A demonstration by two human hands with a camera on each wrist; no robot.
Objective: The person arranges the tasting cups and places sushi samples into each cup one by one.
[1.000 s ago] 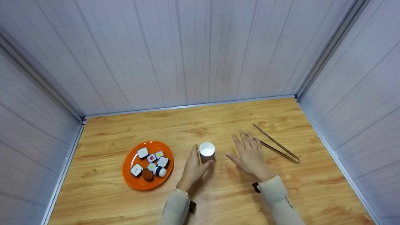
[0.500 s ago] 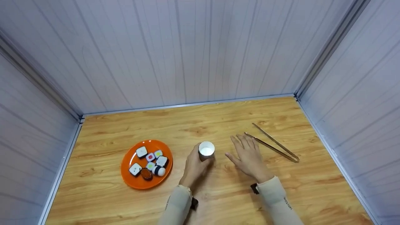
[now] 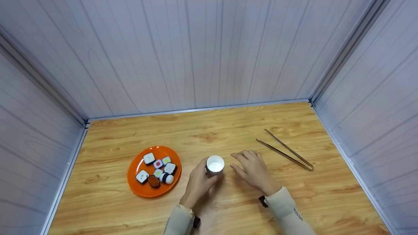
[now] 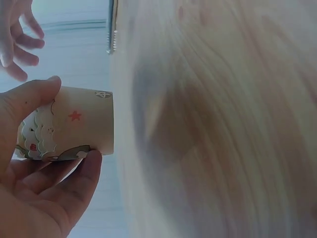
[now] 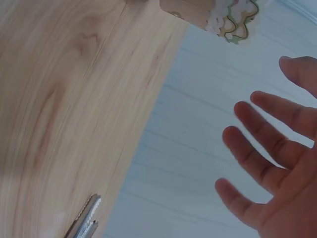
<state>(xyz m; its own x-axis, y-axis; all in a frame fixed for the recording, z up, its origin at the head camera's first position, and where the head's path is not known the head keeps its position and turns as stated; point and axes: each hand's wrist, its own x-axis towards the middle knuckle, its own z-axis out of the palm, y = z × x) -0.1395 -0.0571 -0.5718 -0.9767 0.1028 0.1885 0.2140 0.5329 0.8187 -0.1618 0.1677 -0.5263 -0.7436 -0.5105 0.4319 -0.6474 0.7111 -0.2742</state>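
In the head view my left hand (image 3: pixel 200 182) grips a small paper cup (image 3: pixel 215 164), thumb on the near side and fingers round the far side. The cup stands upright, and its white inside shows from above. The left wrist view shows the printed cup wall (image 4: pixel 81 119) with a red star, its base close over the wooden table. To the right of the cup is my right hand (image 3: pixel 250 169), fingers relaxed and slightly bent, holding nothing. The right wrist view shows these spread fingers (image 5: pixel 257 158) apart from the cup (image 5: pixel 213 15).
An orange plate (image 3: pixel 134 187) with several sushi pieces (image 3: pixel 158 164) lies left of my left hand. Metal tongs (image 3: pixel 287 156) rest spread apart on the wooden table (image 3: pixel 202 130) at the right. Pale panel walls (image 3: pixel 209 65) enclose the back and both sides.
My left hand has closed round the cup and drawn it slightly toward me. My right hand has moved left, away from the tongs, its fingers more bent.
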